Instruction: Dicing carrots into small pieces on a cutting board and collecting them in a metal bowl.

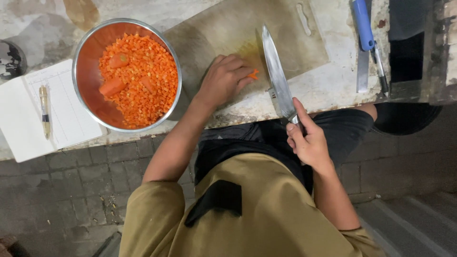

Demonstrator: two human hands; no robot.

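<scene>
Left hand (223,78) curled, fingertips pinning small carrot piece (254,74) on cutting board (285,43) just right of steel bowl (85,57); right hand (307,140) closed round chef's knife (277,78) handle; advisable: knuckles forward, fingertips tucked, blade flat against knuckles.

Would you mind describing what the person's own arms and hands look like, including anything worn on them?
Both arms are bare from the short sleeves down. The sleeves belong to an olive-khaki shirt with a black patch on the front. The left hand and right hand wear no gloves, and no rings, watch or bracelets are visible on the hands or wrists.
</scene>
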